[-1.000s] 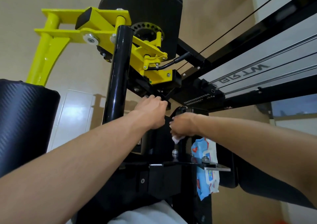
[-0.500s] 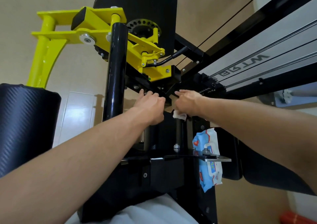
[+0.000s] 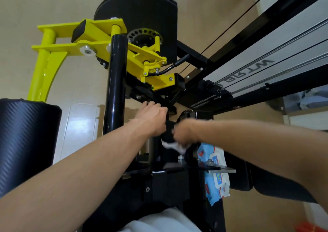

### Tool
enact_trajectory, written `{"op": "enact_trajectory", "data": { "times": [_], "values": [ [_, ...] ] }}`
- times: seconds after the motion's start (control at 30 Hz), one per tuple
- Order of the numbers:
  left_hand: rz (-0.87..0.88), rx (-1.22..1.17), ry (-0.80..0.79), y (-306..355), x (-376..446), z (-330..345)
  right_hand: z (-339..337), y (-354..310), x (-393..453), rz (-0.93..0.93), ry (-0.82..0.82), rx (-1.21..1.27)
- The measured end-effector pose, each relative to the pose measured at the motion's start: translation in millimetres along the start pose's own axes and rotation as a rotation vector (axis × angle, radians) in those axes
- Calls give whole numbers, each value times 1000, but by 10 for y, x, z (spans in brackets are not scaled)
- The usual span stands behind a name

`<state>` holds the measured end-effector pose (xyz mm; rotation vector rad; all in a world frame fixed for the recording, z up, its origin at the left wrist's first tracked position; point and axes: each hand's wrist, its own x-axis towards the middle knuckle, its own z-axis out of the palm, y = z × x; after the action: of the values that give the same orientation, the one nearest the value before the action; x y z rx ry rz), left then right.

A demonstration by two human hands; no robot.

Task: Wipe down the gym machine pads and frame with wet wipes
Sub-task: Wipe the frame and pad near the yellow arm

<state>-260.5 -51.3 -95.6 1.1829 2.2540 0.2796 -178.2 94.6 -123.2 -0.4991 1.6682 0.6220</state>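
Head view looks up along both my bare forearms into the black steel frame (image 3: 170, 183) of the gym machine. My left hand (image 3: 152, 118) sits at the middle of the picture with its fingers curled over the edge of a black crossbar (image 3: 165, 102) just below the yellow painted lever assembly (image 3: 99, 39); the knuckles face me and the fingertips go out of sight behind the bar. My right hand (image 3: 184, 134) is just beside it, lower and to the right, and badly smeared by motion blur. Its fingers look bunched around a crumpled white wet wipe (image 3: 174, 147), which hangs out below the hand against a dark upright part of the frame. I cannot tell exactly which surface the wipe touches, since the blur and the black metal run together there.

Near the right wrist, a blue and white soft pack of wet wipes (image 3: 215, 180) rests behind a flat grey metal bracket (image 3: 221, 170) that crosses its middle. A glossy black vertical tube (image 3: 115, 82) rises left of the hands. At the left edge, a black carbon-weave roller pad (image 3: 26, 143) is cut off by the picture border. A large black disc (image 3: 142, 13) sits at the top. White cloth (image 3: 159, 223) shows at the bottom edge, only partly in view.
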Motion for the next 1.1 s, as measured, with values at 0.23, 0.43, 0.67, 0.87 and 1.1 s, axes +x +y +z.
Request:
{"op": "enact_trajectory", "data": {
  "times": [0.23,0.43,0.67,0.87,1.1],
  "values": [
    [5,17,-8,14,-27,-7,25,373,-97,-60,84,29],
    [2,22,-15,27,-28,-38,142,52,12,-36,130,9],
    [2,19,-21,23,-36,-50,46,282,-85,-146,93,83],
    [-2,20,-12,24,-46,-69,-38,260,-203,-45,98,150],
    [4,18,-16,24,-52,-64,-64,443,-237,-106,86,130]
  ]
}}
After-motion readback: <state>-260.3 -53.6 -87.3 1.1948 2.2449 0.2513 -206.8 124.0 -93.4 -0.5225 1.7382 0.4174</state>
